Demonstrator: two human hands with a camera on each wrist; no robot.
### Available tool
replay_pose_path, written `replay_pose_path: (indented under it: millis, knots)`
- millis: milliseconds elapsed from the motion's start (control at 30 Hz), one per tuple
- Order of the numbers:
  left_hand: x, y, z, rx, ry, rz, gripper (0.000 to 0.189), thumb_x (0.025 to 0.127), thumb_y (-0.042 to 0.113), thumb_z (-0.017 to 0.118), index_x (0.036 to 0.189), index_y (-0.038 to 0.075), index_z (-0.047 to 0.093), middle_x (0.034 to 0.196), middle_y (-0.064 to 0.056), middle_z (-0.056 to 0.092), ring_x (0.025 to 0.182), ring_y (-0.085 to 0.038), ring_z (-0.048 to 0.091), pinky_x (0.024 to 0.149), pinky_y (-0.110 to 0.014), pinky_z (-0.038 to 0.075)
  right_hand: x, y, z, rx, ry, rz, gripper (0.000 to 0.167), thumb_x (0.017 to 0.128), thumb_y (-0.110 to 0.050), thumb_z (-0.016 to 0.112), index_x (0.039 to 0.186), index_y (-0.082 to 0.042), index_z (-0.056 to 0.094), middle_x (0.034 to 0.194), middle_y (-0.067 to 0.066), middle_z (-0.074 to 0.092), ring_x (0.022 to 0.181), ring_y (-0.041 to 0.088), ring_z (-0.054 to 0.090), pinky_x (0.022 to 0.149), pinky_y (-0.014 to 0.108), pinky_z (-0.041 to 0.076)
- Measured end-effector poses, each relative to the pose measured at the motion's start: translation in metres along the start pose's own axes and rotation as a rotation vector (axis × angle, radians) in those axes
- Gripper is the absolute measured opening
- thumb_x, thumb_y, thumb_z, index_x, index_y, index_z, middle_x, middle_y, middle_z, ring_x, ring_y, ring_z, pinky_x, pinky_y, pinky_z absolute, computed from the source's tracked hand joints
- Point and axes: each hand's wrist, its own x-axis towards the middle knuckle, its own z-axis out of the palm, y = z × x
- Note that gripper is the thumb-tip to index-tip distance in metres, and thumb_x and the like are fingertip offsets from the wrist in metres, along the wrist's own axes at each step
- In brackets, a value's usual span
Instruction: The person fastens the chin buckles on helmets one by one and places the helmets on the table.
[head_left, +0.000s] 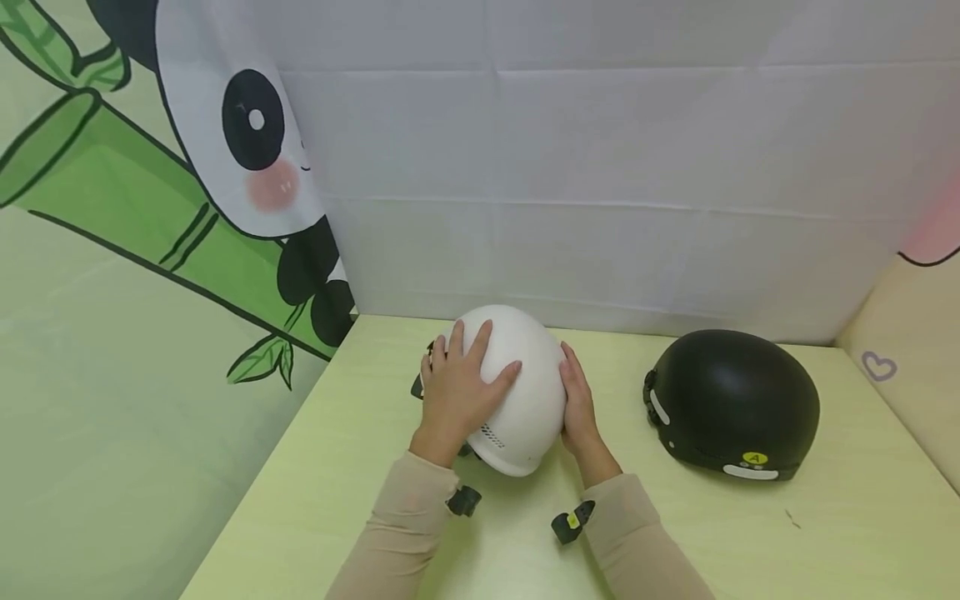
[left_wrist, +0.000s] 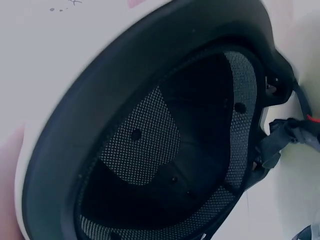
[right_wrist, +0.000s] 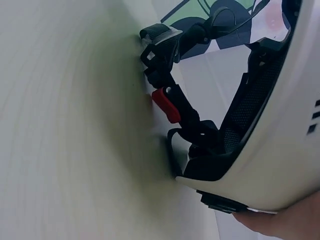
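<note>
A white helmet (head_left: 528,392) is held between both hands at the middle of the table, tilted, its dome upward. My left hand (head_left: 457,392) grips its left side from above, fingers spread over the shell. My right hand (head_left: 579,408) holds the opposite side, fingers along the shell. The left wrist view looks into the helmet, onto the black lining with grey mesh pads (left_wrist: 145,140). Beneath the rim in the right wrist view hangs a black chin strap (right_wrist: 187,110) with a red buckle tab (right_wrist: 166,106). Most of the right hand is outside that view.
A black helmet (head_left: 735,400) with a yellow round sticker sits to the right on the pale yellow table (head_left: 315,500). Behind the table stands a pale creased backdrop (head_left: 600,167); a panda and bamboo picture (head_left: 225,167) covers the left side.
</note>
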Motion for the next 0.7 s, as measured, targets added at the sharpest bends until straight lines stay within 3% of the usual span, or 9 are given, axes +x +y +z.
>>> replay_pose_path:
  millis: [233,700]
  knots:
    - [0.005,-0.012,0.001,-0.052,-0.020,0.008,0.073,0.092,0.060,0.052,0.152,0.022,0.037,0.155,-0.019,0.026,0.135,-0.046,0.026,0.105,-0.064,0.019,-0.002,-0.002,0.008,-0.055,0.057,-0.020,0.057,0.105,-0.036,0.037,0.156,-0.014,0.024,0.157,0.012,0.025,0.139,0.037,0.027,0.105,0.062,0.025]
    - [0.015,-0.064,0.013,-0.219,0.047,0.068,0.070,0.094,0.051,0.052,0.152,0.018,0.036,0.155,-0.016,0.028,0.137,-0.041,0.027,0.103,-0.065,0.023,0.009,-0.007,0.032,-0.333,0.129,-0.083,0.055,0.103,-0.033,0.047,0.152,-0.013,0.033,0.156,0.012,0.026,0.139,0.040,0.027,0.102,0.066,0.027]
